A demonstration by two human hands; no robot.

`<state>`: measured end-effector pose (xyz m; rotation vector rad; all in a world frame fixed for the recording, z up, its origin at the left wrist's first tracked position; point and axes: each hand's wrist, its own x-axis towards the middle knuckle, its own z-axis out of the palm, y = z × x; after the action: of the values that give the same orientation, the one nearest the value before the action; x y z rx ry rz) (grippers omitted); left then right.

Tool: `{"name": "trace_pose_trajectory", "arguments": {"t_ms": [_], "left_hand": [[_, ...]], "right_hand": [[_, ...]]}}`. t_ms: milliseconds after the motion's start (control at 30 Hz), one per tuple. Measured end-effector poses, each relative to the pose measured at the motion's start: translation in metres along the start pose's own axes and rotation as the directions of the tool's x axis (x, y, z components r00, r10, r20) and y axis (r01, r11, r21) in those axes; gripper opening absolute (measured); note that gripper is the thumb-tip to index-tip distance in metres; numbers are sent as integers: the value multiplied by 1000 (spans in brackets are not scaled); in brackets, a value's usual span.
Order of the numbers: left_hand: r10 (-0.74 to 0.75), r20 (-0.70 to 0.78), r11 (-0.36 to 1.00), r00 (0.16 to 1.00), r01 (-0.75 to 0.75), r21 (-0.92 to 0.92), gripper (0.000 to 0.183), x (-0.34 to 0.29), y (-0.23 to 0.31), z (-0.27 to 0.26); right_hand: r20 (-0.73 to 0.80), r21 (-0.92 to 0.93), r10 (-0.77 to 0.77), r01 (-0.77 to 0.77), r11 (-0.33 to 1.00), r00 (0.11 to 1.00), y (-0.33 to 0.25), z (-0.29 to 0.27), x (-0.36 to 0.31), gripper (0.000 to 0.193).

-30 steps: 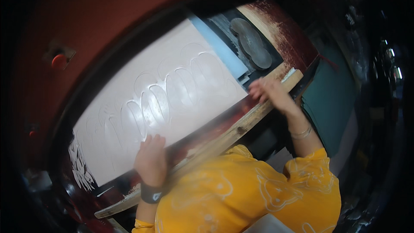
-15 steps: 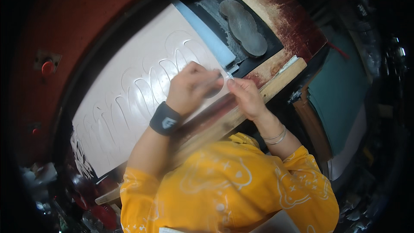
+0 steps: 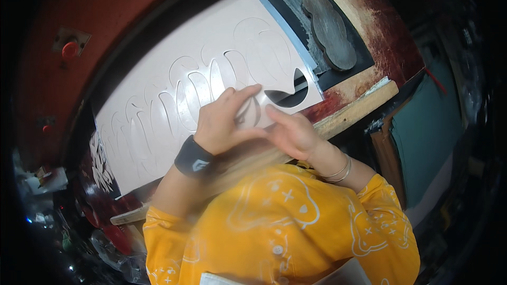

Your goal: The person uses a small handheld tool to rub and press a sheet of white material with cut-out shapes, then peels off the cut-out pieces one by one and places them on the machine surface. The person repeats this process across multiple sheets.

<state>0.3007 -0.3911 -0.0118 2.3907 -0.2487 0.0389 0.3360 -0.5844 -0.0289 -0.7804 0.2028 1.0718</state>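
Observation:
A pale pink sheet (image 3: pixel 158 66) lies in front of me, scored with several overlapping rounded, sole-like outlines. Near its right corner a dark curved opening (image 3: pixel 300 95) goes through it. My left hand (image 3: pixel 222 121), with a black wristband, is over the sheet's near edge. Its index finger and thumb curve round a small pale rounded piece (image 3: pixel 251 113), partly hidden and blurred. My right hand (image 3: pixel 296 132) is just right of it, thumb raised and apart from the fingers, with nothing visible in its grasp. The left thumb tip meets the right fingers.
A grey metal cutting die (image 3: pixel 332 34), long and waisted, rests on a black board right of the sheet. A wooden strip (image 3: pixel 359 105) runs along the table's near edge. Green sheets (image 3: pixel 428 132) are stacked at the right. A red machine body with a red button (image 3: pixel 70 50) stands left.
My hands have come away from the sheet's right corner, toward me. The dark opening there now shows. My right thumb has lifted from its pinch, and the view has shifted slightly.

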Motion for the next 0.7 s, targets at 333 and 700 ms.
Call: {"name": "trace_pose_trajectory", "arguments": {"t_ms": [333,700], "left_hand": [[119,-223,948,967,-177,-263,24,0,-16,-3],[-15,-98,979,995,-5,-203,56,-6,-1,-16]], "right_hand": [[64,-192,-289,296,936,955,15,-3,15,35],[-175,-141,-446,426,894,878,17,2,3,35]]}}
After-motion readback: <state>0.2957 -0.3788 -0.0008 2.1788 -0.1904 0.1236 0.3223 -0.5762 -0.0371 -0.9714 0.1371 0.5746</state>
